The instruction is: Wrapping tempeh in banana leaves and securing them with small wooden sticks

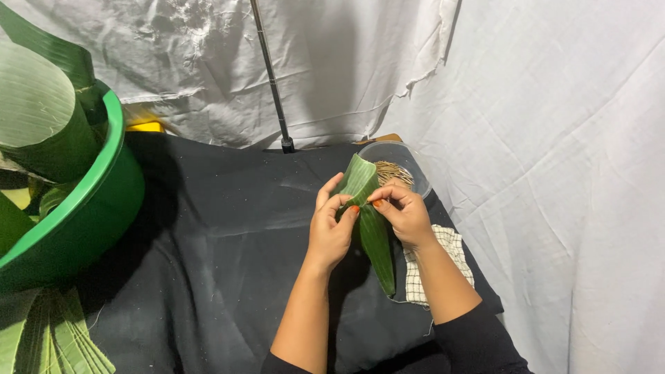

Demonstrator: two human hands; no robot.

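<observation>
Your left hand has its fingers curled together and pressed on the folded banana leaf, with the thumb and first finger pinching the fold near the middle of the leaf. Your right hand meets it from the other side; its fingertips are also closed tight on the same fold, so both hands clamp the leaf almost nail to nail. Whether a thin stick is between your right fingers, I cannot tell.

The leaf stands nearly upright above the black cloth, with its pointed lower end hanging down toward you, between your two forearms.

Just behind the leaf there is a clear round bowl with a bundle of thin pale sticks inside. To the right of the leaf, under your right wrist, a white cloth with a dark check pattern lies flat.

Far to the left of the leaf stands a big green plastic basin with rolled leaves in it, and more leaf strips lie below the basin. Behind the leaf, a dark thin pole rises before a white sheet.
</observation>
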